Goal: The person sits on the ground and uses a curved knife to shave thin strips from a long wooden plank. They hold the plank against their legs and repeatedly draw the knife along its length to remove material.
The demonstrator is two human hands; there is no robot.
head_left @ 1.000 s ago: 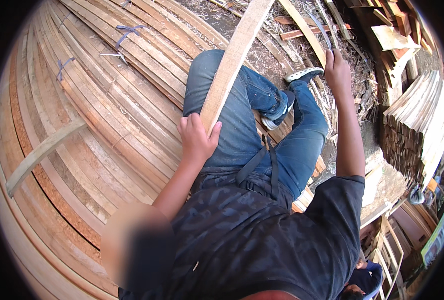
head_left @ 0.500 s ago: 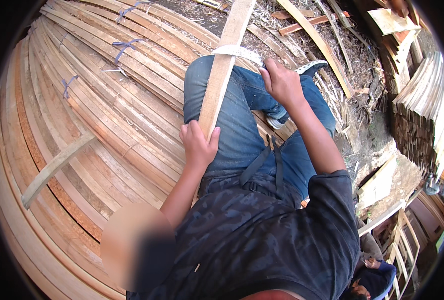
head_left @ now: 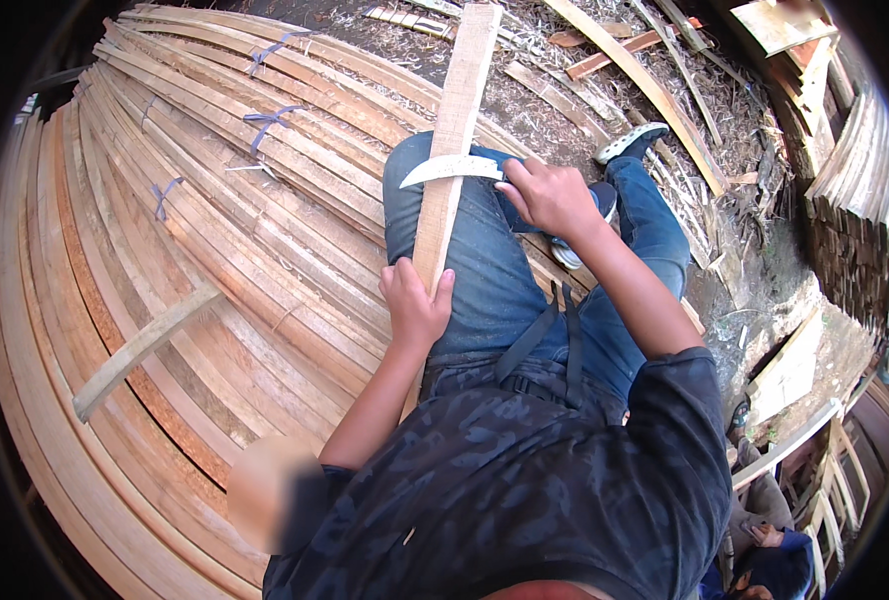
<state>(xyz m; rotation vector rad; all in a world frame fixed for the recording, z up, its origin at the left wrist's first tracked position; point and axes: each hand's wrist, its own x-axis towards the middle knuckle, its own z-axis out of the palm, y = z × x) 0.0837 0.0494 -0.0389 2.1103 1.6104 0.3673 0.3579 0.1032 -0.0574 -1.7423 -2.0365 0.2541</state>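
Note:
I sit on a pile of wooden strips with a long pale plank (head_left: 457,110) lying along my left thigh and running away from me. My left hand (head_left: 415,308) grips the plank's near part against my jeans. My right hand (head_left: 550,197) is closed on the handle of a curved knife. The knife's pale blade (head_left: 450,168) lies across the plank just above my knee. My legs in blue jeans and a grey shoe (head_left: 633,142) stretch toward the littered ground.
Bundled bent wood strips (head_left: 215,260) tied with blue bands fill the left side. A loose short board (head_left: 145,345) lies on them. Scrap slats and shavings (head_left: 655,80) cover the ground ahead. Stacked timber (head_left: 855,200) stands at right. Another person (head_left: 765,540) crouches at lower right.
My right hand came back from the far right with the curved knife and set its blade across the plank. My left hand kept its grip on the plank.

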